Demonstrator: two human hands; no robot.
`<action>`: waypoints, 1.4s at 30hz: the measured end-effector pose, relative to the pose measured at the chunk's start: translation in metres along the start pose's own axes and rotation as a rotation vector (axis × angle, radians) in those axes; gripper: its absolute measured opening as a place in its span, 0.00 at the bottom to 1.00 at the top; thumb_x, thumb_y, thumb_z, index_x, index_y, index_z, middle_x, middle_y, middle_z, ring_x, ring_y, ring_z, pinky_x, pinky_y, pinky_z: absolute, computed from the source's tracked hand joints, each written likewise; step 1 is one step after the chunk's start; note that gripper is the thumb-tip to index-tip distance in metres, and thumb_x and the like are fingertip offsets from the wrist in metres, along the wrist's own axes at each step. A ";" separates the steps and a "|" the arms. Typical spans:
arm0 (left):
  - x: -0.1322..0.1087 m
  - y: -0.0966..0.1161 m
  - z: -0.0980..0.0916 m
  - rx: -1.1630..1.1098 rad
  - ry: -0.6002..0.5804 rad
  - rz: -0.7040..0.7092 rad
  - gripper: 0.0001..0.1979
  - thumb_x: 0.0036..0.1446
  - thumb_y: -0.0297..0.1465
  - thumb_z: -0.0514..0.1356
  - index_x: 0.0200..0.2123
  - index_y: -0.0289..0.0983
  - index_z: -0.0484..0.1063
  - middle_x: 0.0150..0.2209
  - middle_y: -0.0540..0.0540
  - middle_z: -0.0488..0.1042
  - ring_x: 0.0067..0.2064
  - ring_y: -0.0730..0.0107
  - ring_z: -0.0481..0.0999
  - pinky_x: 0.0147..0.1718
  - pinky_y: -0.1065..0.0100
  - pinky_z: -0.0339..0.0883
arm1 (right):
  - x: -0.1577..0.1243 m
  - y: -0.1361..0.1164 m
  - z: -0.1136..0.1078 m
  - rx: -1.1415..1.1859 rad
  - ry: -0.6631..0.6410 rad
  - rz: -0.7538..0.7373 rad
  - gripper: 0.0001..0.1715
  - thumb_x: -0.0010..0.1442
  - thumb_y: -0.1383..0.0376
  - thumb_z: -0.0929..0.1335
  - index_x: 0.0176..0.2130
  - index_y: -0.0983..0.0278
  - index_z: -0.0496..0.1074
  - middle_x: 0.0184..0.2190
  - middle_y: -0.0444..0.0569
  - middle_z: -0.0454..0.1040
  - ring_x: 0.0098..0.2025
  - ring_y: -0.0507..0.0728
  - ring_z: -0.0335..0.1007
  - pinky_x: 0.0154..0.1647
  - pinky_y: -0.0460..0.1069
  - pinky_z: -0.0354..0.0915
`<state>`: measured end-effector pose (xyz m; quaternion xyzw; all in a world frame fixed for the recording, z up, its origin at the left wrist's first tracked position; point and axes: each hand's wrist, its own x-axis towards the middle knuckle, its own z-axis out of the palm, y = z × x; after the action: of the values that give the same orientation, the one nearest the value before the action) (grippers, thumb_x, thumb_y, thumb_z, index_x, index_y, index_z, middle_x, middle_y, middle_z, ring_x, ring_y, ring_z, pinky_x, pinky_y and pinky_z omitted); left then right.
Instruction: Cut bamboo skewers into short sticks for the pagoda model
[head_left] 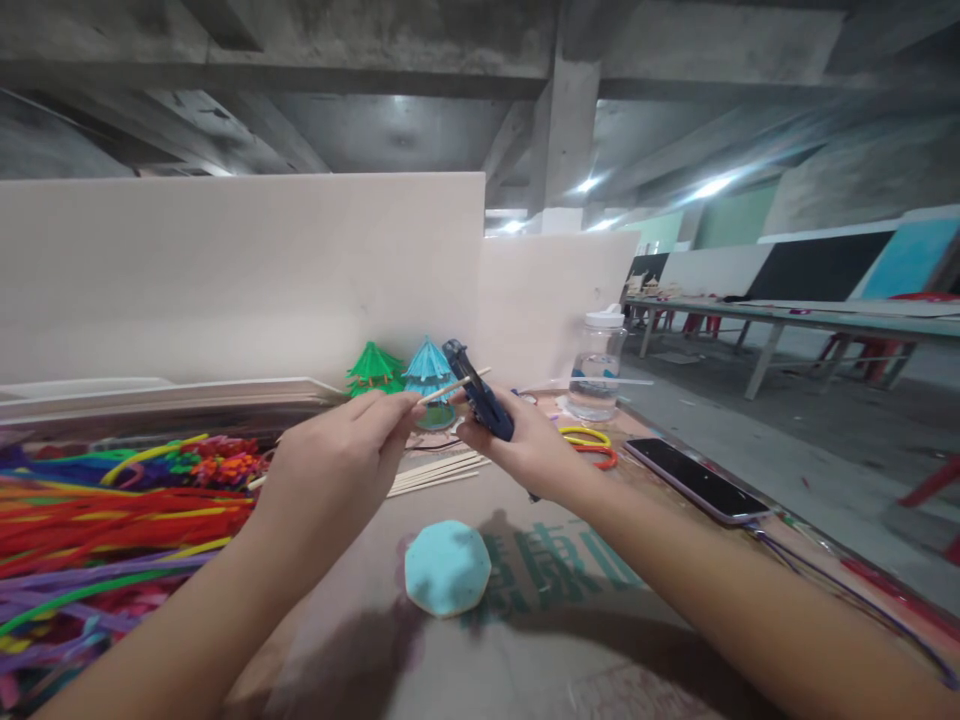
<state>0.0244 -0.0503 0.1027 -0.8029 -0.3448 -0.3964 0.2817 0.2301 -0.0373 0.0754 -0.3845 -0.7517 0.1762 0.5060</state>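
My left hand (pixel 341 455) pinches a thin wooden stick (pixel 459 384) between thumb and fingertips, its tip pointing right. My right hand (pixel 521 445) is wrapped round a dark blue glue gun (pixel 476 395), whose nozzle sits close to the stick. Both are held above the cardboard work surface (pixel 540 630). Below them lies a light blue octagonal piece (pixel 448 567). Several more wooden sticks (pixel 435 472) lie flat between my hands.
A heap of coloured pipe cleaners (pixel 97 530) fills the left. A green (pixel 373 368) and a blue (pixel 427 370) paper umbrella-like model stand by the white partition (pixel 240 270). A clear jar (pixel 598 362), yellow and orange loops (pixel 592 447) and a phone (pixel 694 480) lie right.
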 end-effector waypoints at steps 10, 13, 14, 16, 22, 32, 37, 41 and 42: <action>-0.001 0.000 0.000 0.079 0.025 0.055 0.18 0.68 0.37 0.48 0.39 0.39 0.78 0.35 0.44 0.82 0.32 0.62 0.79 0.26 0.68 0.63 | 0.000 -0.003 -0.001 0.009 0.011 0.017 0.21 0.55 0.53 0.67 0.44 0.63 0.71 0.36 0.48 0.76 0.39 0.59 0.71 0.40 0.52 0.63; 0.000 0.000 0.000 0.105 0.049 0.088 0.19 0.68 0.36 0.48 0.39 0.37 0.77 0.34 0.44 0.82 0.32 0.62 0.80 0.26 0.67 0.64 | 0.000 -0.002 -0.002 0.005 0.007 0.022 0.21 0.54 0.53 0.67 0.43 0.64 0.71 0.36 0.48 0.76 0.39 0.59 0.70 0.40 0.52 0.63; 0.000 0.001 -0.001 0.111 0.052 0.095 0.19 0.69 0.35 0.48 0.39 0.36 0.77 0.34 0.44 0.82 0.32 0.62 0.80 0.26 0.67 0.64 | 0.000 -0.002 -0.001 0.003 0.006 0.023 0.21 0.54 0.53 0.67 0.43 0.64 0.71 0.36 0.48 0.76 0.39 0.59 0.70 0.39 0.51 0.63; 0.001 0.002 -0.001 0.124 0.052 0.108 0.19 0.69 0.34 0.48 0.39 0.34 0.77 0.33 0.44 0.81 0.31 0.61 0.80 0.25 0.66 0.65 | 0.000 -0.002 -0.001 0.000 0.004 0.023 0.22 0.54 0.53 0.67 0.44 0.64 0.71 0.36 0.48 0.75 0.39 0.59 0.70 0.39 0.51 0.63; 0.001 0.004 -0.002 0.141 0.055 0.117 0.19 0.69 0.34 0.48 0.38 0.34 0.77 0.33 0.44 0.81 0.30 0.62 0.80 0.24 0.66 0.64 | 0.000 -0.003 0.001 -0.004 -0.002 0.024 0.22 0.54 0.53 0.66 0.43 0.64 0.71 0.34 0.48 0.75 0.37 0.58 0.70 0.37 0.50 0.62; 0.006 0.007 0.003 -0.229 -0.141 -0.140 0.19 0.64 0.41 0.54 0.51 0.37 0.72 0.27 0.49 0.76 0.27 0.67 0.74 0.25 0.69 0.60 | -0.005 0.002 0.008 -0.180 0.002 0.036 0.14 0.57 0.55 0.68 0.39 0.62 0.70 0.33 0.48 0.76 0.36 0.59 0.71 0.35 0.50 0.62; 0.006 0.012 0.017 -0.665 -0.212 -0.357 0.23 0.53 0.45 0.62 0.47 0.38 0.69 0.29 0.50 0.73 0.28 0.69 0.71 0.26 0.71 0.62 | -0.013 0.002 0.019 -0.288 -0.060 -0.007 0.15 0.58 0.57 0.70 0.43 0.61 0.72 0.36 0.51 0.78 0.38 0.61 0.74 0.37 0.51 0.64; 0.007 0.013 0.016 -0.726 -0.182 -0.391 0.16 0.50 0.41 0.62 0.39 0.38 0.69 0.25 0.53 0.69 0.25 0.72 0.68 0.24 0.72 0.60 | -0.013 0.002 0.021 -0.309 -0.063 -0.022 0.22 0.56 0.56 0.72 0.48 0.61 0.70 0.41 0.53 0.79 0.42 0.63 0.75 0.40 0.53 0.65; 0.008 0.013 0.013 -0.732 -0.172 -0.392 0.15 0.50 0.40 0.62 0.39 0.38 0.68 0.24 0.54 0.68 0.24 0.73 0.67 0.23 0.73 0.59 | -0.012 0.001 0.020 -0.326 -0.057 -0.010 0.24 0.56 0.56 0.72 0.50 0.61 0.70 0.42 0.53 0.79 0.44 0.64 0.75 0.41 0.54 0.66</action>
<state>0.0434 -0.0461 0.0998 -0.7993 -0.3496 -0.4705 -0.1325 0.2146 -0.0430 0.0585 -0.4523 -0.7864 0.0602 0.4164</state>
